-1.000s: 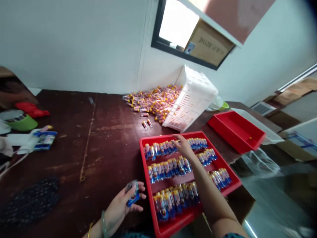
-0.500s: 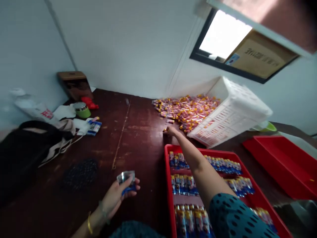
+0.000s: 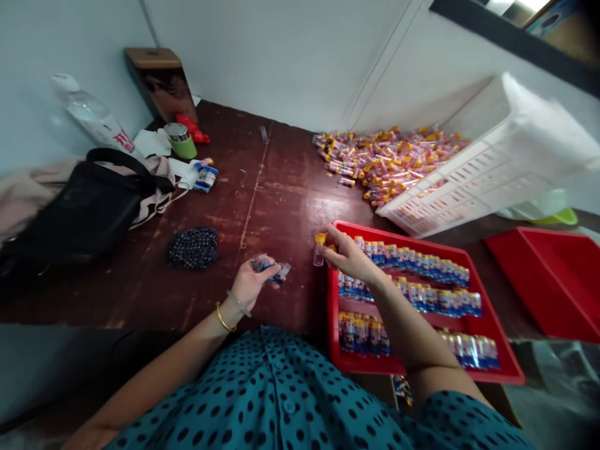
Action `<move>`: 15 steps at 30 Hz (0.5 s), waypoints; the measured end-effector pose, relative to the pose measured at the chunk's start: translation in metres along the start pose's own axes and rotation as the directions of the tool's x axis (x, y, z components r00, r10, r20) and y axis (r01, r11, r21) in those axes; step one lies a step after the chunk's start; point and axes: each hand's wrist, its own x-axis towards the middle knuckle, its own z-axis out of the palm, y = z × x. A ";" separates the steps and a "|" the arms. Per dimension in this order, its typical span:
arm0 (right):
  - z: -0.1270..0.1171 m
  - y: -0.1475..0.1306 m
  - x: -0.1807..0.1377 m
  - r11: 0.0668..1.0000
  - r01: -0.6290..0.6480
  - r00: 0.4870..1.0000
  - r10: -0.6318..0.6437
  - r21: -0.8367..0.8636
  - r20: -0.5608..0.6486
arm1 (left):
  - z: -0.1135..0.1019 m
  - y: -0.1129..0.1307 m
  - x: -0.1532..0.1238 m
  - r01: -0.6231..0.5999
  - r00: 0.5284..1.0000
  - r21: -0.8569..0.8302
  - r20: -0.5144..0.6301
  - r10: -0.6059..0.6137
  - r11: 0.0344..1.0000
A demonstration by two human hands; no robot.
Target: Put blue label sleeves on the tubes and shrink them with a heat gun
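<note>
My left hand (image 3: pixel 249 284) is closed on a small clear plastic packet with blue print (image 3: pixel 283 273), over the brown table (image 3: pixel 281 206). To the right of it, my right hand (image 3: pixel 349 257) pinches a small clear tube with a yellow cap (image 3: pixel 319 251), held upright at the near-left corner of a red tray (image 3: pixel 334 306). In that tray, yellow-capped tubes in blue-printed wrappers (image 3: pixel 412 257) lie in rows, partly hidden by my right forearm. Farther back, a heap of loose pink tubes with yellow caps (image 3: pixel 375 159) spills from a tipped white basket (image 3: pixel 487 169).
An empty-looking red bin (image 3: pixel 548 275) stands at the right. On the left are a black bag (image 3: pixel 89 206), a plastic bottle (image 3: pixel 96 115), a green jar (image 3: pixel 182 142), a dark spotted cloth (image 3: pixel 193 248) and a wooden-topped box (image 3: pixel 157 75) against the wall.
My right hand has come back from beside the heap towards me, now with a tube in its fingers. My left hand still holds the packet. The view has tilted downward.
</note>
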 end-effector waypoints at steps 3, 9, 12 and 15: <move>0.015 0.000 -0.022 0.997 -0.022 0.999 0.024 0.073 -0.021 | 0.007 -0.004 -0.009 -0.071 0.997 -0.004 -0.010 0.071 0.997; 0.053 -0.004 -0.035 0.997 -0.020 0.999 0.023 0.078 -0.048 | 0.016 -0.010 -0.018 -0.217 0.976 0.108 0.023 0.216 0.970; 0.064 -0.007 -0.035 0.995 0.029 0.997 -0.023 0.092 -0.071 | 0.015 -0.008 -0.022 -0.202 0.974 0.223 0.150 0.171 0.954; 0.063 -0.009 -0.034 0.994 0.051 0.996 -0.042 0.099 -0.083 | 0.010 -0.005 -0.025 -0.144 0.967 0.306 0.247 0.067 0.941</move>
